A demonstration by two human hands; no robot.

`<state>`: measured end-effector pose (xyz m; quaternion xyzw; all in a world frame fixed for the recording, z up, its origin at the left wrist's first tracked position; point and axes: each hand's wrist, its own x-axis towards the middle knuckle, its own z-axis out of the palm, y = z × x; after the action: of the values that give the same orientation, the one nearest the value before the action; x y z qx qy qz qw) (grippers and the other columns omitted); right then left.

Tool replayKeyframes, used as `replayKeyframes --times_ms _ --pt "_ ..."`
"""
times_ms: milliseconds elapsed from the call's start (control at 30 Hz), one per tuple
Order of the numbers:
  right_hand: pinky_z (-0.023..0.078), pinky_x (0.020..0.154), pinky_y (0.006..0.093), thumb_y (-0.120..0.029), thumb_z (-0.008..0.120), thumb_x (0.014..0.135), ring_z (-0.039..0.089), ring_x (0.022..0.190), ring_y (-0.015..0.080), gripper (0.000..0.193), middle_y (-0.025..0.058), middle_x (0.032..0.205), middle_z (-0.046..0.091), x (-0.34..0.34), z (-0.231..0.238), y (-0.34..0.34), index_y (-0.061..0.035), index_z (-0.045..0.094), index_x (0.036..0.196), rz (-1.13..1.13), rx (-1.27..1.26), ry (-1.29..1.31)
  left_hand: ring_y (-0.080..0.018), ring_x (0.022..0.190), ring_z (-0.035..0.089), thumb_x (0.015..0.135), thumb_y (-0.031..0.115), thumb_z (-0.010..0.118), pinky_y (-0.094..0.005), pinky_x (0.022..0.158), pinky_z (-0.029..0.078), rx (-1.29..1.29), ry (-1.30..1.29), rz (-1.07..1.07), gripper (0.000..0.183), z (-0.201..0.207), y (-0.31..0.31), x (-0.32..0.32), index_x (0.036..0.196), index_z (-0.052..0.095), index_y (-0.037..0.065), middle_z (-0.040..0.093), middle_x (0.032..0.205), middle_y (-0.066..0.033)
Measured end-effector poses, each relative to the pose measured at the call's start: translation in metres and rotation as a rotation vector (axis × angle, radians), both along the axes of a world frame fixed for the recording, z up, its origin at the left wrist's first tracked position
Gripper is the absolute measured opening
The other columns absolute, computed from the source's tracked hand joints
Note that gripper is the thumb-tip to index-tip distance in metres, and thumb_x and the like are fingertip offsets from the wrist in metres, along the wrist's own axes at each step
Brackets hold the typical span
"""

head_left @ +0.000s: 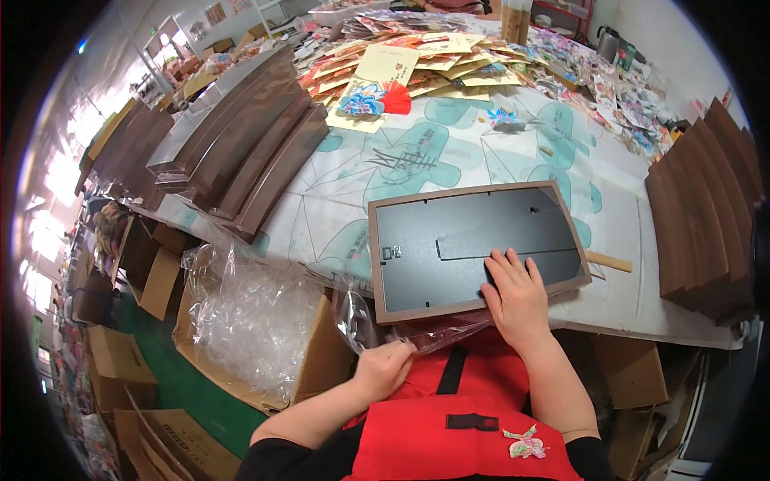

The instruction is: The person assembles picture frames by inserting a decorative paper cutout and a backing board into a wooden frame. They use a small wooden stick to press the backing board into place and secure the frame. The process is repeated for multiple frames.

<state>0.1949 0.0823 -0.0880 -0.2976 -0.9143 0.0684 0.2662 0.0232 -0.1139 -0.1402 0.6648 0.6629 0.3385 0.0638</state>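
Observation:
A brown picture frame [405, 248] lies face down at the table's near edge, its black backing board and folded stand facing up. My right hand [517, 297] rests flat on the backing near the lower right corner, fingers spread. Just below the frame's lower left corner, my left hand [385, 369] is closed on a clear plastic bag [353, 317]. That plastic runs along the frame's near edge toward my right wrist; part of it is hidden under the frame. A wooden stick or handle [608, 261] pokes out at the frame's right side.
Stacked brown frames stand at the left [277, 152] and right [698, 224]. A carton [317, 353] filled with clear plastic bags sits below the table edge at my left. Cream cards [385, 64], some with a red tassel [396, 99], are heaped at the back.

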Motion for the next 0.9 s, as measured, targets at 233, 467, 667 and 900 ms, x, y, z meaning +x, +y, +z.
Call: replayKeyframes --times_ms 233,467,667,900 --pt "0.028 0.104 0.0557 -0.041 0.081 0.058 0.043 0.125 0.0394 0.083 0.0214 0.132 0.048 0.001 0.014 -0.017 -0.0034 0.051 0.125 0.062 0.067 -0.166 -0.0363 0.084 0.059 0.084 0.013 0.063 -0.0428 0.073 0.047 0.149 -0.324 0.211 0.025 -0.051 0.043 -0.009 0.105 0.057 0.001 0.061 0.098 -0.0179" --pt "0.035 0.100 0.0515 -0.039 0.085 0.052 0.047 0.121 0.0388 0.087 0.0190 0.128 0.052 0.011 0.048 -0.015 -0.0037 0.052 0.124 0.114 0.082 0.079 -0.0296 0.076 0.065 0.082 0.003 0.063 -0.0344 0.065 0.050 0.337 -0.352 -0.021 0.018 0.018 0.054 -0.007 0.100 0.063 0.002 0.065 0.090 -0.0167" --pt "0.044 0.096 0.0369 -0.016 0.082 0.052 0.058 0.111 0.0306 0.083 0.0171 0.117 0.060 0.028 0.102 -0.002 -0.0009 0.050 0.126 0.130 -0.287 0.561 -0.0394 0.067 0.060 0.075 0.002 0.060 -0.0449 0.057 0.048 0.491 -0.230 -0.229 0.038 0.123 0.123 0.024 0.111 0.049 0.006 0.061 0.076 -0.0172" --pt "0.045 0.085 0.0299 -0.010 0.073 0.067 0.058 0.092 0.0159 0.057 0.0060 0.101 0.060 0.069 0.129 0.041 -0.0015 0.051 0.119 -0.019 -0.338 0.919 -0.0378 0.070 0.061 0.081 0.004 0.056 -0.0443 0.059 0.048 0.349 -0.051 -0.383 0.033 0.159 0.204 0.070 0.112 0.047 0.009 0.063 0.081 -0.0169"
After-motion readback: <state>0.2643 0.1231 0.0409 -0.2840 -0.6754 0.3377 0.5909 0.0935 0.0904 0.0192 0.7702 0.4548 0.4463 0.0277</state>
